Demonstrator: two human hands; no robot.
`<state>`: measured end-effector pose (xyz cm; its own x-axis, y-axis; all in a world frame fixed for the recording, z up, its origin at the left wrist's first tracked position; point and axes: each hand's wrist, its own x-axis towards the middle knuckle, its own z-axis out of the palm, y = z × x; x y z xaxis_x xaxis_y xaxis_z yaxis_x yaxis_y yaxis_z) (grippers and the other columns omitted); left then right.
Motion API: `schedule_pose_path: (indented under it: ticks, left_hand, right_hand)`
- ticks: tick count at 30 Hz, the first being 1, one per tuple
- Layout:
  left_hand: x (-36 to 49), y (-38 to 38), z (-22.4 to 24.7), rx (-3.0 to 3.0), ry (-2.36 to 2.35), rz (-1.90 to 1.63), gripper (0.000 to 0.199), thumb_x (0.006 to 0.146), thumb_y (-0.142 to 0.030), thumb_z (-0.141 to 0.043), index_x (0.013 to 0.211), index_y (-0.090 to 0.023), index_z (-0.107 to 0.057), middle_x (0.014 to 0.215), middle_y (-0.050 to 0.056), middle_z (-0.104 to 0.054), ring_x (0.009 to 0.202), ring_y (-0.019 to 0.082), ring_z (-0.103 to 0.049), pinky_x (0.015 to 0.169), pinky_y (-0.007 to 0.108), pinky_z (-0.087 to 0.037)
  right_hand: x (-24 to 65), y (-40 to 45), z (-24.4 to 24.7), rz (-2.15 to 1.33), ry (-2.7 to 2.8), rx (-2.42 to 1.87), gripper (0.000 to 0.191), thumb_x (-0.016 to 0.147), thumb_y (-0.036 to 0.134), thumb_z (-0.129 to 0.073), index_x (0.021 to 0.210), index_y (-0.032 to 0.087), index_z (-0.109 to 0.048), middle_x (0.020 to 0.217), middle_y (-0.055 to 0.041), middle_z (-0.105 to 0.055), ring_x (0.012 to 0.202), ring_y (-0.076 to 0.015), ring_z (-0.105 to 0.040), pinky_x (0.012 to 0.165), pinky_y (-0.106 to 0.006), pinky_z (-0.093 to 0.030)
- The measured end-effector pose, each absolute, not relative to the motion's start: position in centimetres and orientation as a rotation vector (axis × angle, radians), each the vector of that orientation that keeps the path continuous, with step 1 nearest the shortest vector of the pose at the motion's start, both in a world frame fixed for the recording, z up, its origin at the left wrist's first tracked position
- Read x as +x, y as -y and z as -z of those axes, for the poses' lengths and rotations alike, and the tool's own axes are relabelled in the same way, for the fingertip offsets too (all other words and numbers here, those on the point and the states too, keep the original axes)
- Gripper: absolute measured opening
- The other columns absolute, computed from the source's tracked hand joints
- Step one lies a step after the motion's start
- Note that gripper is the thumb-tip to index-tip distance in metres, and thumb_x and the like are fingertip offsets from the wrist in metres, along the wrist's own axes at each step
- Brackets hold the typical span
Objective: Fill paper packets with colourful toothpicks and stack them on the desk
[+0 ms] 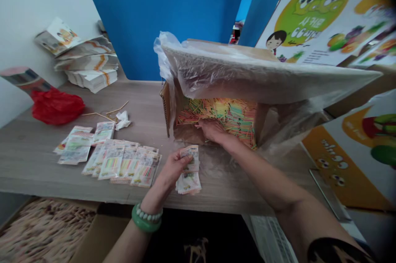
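My left hand [173, 168] grips a small printed plastic packet [192, 159] between thumb and fingers, over the front of the table. Just below it lies another packet [189, 183]. My right hand [213, 130] is inside an open cardboard box [166, 108], at the near left of a mass of thin coloured sticks [238, 118]. Its fingers are drawn together among the sticks; what they hold, if anything, is too small to make out. Left of my left hand, several packets with coloured sticks showing [113, 162] lie overlapping on the table.
Clear plastic lining [216, 75] drapes over the box. A red plastic bag [57, 106], crumpled tissue [123, 119] and stacked printed packaging [93, 65] stand at the left. Printed cartons [349, 164] flank the right. Below the table edge, a carton holds many pale pieces [43, 230].
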<state>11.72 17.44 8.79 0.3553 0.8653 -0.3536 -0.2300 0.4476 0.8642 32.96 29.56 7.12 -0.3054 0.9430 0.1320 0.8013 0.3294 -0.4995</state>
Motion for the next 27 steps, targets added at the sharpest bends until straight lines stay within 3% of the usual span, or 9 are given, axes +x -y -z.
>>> schedule_pose_path:
  ticks: [4, 10, 13, 18, 24, 27]
  left_hand:
    - [11.7, -17.4, -8.7, 0.789, -0.929, -0.808, 0.044, 0.061, -0.045, -0.083, 0.087, -0.013, -0.065, 0.073, 0.004, -0.066, 0.064, 0.017, -0.061, 0.063, 0.028, -0.047]
    - [11.6, -17.5, -9.3, 0.777, -0.954, -0.805, 0.043, 0.058, -0.045, -0.084, 0.082, -0.015, -0.065, 0.07, 0.003, -0.066, 0.06, 0.015, -0.059, 0.061, 0.028, -0.048]
    - [11.6, -17.5, -9.4, 0.762, -0.975, -0.815, 0.043, 0.057, -0.044, -0.085, 0.081, -0.015, -0.066, 0.07, 0.003, -0.066, 0.06, 0.015, -0.059, 0.06, 0.027, -0.048]
    - [11.9, -17.5, -9.2, 0.76, -0.976, -0.894, 0.04, 0.057, -0.04, -0.085, 0.082, -0.016, -0.066, 0.072, 0.002, -0.066, 0.061, 0.014, -0.058, 0.06, 0.025, -0.046]
    - [11.7, -17.6, -10.1, 0.723, -0.994, -0.856, 0.045, 0.056, -0.042, -0.086, 0.086, -0.015, -0.065, 0.074, 0.003, -0.067, 0.064, 0.018, -0.062, 0.064, 0.031, -0.05]
    - [11.8, -17.6, -10.5, 0.692, -0.991, -0.869, 0.046, 0.055, -0.043, -0.086, 0.087, -0.016, -0.065, 0.075, 0.002, -0.067, 0.063, 0.017, -0.06, 0.065, 0.031, -0.051]
  right_hand:
    - [34.1, -29.7, -7.3, -0.67, 1.775, -1.445, 0.005, 0.087, 0.024, -0.049, 0.084, 0.023, -0.053, 0.1, -0.0059, -0.064, 0.093, -0.0206, -0.062, 0.082, -0.034, -0.051]
    - [35.6, -29.6, -7.9, -0.739, 1.405, -1.346, 0.01, 0.085, 0.033, -0.05, 0.087, 0.025, -0.044, 0.097, -0.0064, -0.061, 0.095, -0.0202, -0.061, 0.092, -0.038, -0.05]
    - [34.9, -28.7, -8.2, -0.791, 1.23, -1.245, 0.011, 0.087, 0.036, -0.045, 0.09, 0.026, -0.041, 0.088, -0.0046, -0.061, 0.083, -0.019, -0.062, 0.086, -0.039, -0.052]
    - [31.2, -26.8, -6.6, -0.991, 1.225, -1.156, 0.02, 0.082, 0.036, -0.053, 0.098, 0.026, -0.046, 0.084, 0.0001, -0.06, 0.076, -0.0157, -0.06, 0.083, -0.034, -0.053]
    - [30.2, -26.0, -4.5, -1.05, 1.253, -1.174, 0.03, 0.075, 0.035, -0.06, 0.102, 0.024, -0.054, 0.097, 0.0, -0.062, 0.083, -0.0147, -0.061, 0.084, -0.031, -0.05]
    - [30.2, -25.6, -4.7, -1.04, 1.309, -1.189, 0.021, 0.078, 0.037, -0.058, 0.093, 0.023, -0.053, 0.093, -0.0007, -0.062, 0.084, -0.0164, -0.061, 0.079, -0.03, -0.049]
